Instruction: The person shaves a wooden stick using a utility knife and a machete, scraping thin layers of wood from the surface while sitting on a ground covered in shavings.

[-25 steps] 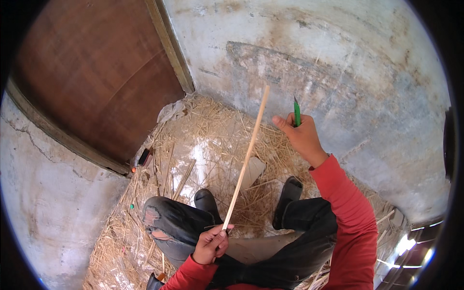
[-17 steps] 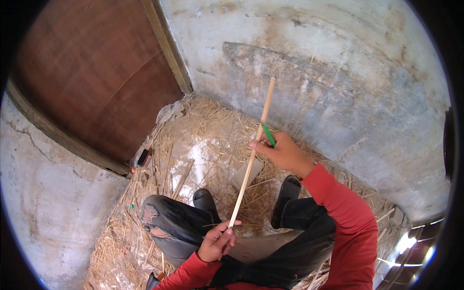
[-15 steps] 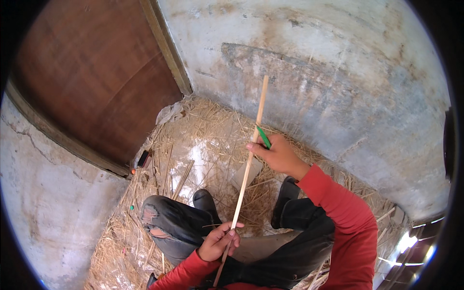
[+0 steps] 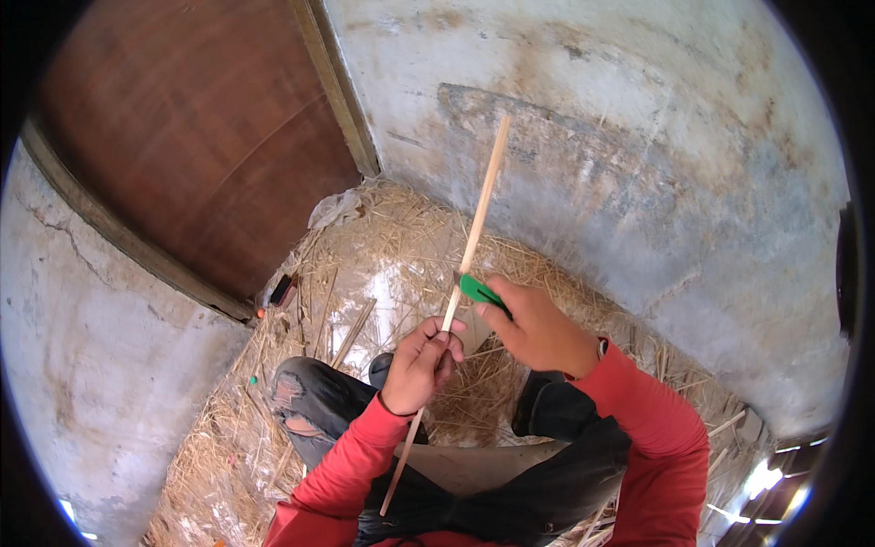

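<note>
A long, thin strip of pale wood or bamboo [image 4: 485, 202] runs up and slightly right, one end low over my lap and the other out toward the wall. My left hand [image 4: 425, 361] is closed around its lower half. In my right hand [image 4: 536, 326] is a green-handled cutter knife [image 4: 479, 290], its front end against the strip just above my left hand. The blade itself is too small to make out clearly. My right thumb and fingers wrap the handle, apart from the strip.
Straw and thin shavings cover the floor [image 4: 401, 219] around my dark shoes. A weathered wall [image 4: 638, 182] rises ahead, with a brown door panel [image 4: 200, 137] at the far left. A small dark object [image 4: 281, 290] and an orange bit [image 4: 261, 314] lie near the door frame.
My left hand has moved up along the strip, closer to my right hand. My right hand has come down and turned, bringing the green knife against the strip.
</note>
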`<control>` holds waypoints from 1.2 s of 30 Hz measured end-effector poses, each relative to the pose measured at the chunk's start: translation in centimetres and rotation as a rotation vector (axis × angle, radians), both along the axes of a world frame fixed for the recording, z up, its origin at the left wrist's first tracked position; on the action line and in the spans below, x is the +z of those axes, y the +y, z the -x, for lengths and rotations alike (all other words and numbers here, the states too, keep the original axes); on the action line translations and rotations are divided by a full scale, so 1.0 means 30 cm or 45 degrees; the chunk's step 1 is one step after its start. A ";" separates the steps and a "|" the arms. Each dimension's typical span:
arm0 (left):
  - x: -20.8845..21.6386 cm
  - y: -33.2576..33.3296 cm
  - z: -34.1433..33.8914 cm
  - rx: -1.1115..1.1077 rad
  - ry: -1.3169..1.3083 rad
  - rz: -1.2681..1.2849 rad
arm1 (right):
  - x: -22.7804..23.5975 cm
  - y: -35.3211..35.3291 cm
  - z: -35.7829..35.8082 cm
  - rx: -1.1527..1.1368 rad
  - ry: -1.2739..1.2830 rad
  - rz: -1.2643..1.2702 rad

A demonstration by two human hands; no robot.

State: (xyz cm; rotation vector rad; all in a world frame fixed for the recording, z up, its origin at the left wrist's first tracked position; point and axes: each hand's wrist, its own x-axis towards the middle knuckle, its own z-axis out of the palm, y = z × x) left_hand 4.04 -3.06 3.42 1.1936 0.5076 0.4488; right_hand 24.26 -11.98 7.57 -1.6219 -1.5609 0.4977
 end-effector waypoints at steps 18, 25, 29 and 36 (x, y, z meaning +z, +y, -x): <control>-0.032 0.018 0.007 0.128 0.129 -0.416 | -0.030 -0.044 0.109 0.027 -0.538 0.196; -0.070 0.005 -0.005 0.297 0.265 -0.687 | -0.055 -0.046 0.173 -0.133 -0.674 0.325; -0.086 -0.007 -0.026 0.448 0.387 -0.816 | -0.116 -0.020 0.195 -0.224 -0.663 0.360; -0.126 0.014 -0.029 0.587 0.519 -0.953 | -0.160 0.010 0.219 -0.383 -1.074 0.072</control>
